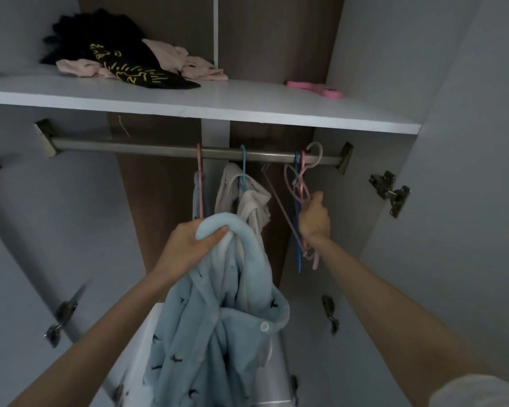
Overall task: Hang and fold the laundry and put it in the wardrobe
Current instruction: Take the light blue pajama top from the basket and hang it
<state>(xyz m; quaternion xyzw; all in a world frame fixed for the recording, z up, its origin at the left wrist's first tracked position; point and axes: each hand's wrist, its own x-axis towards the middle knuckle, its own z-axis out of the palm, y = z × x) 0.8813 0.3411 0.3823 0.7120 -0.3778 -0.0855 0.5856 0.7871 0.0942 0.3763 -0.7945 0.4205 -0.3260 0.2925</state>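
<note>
My left hand (188,245) grips the collar of a light blue fleece garment (218,333) with small dark prints, holding it up in front of the open wardrobe. My right hand (313,215) grips a bunch of empty pink and blue hangers (299,183) that hang at the right end of the metal rail (130,146). A white garment (247,198) hangs on a blue hanger at the middle of the rail. To its left a pink hanger (200,183) carries something pale blue, mostly hidden behind my left hand.
The white shelf (247,108) above the rail carries a loose heap of black and pink clothes (124,58) and a pink object (318,88) at the right. Wardrobe doors stand open on both sides, with metal hinges (390,190). The rail's left half is bare.
</note>
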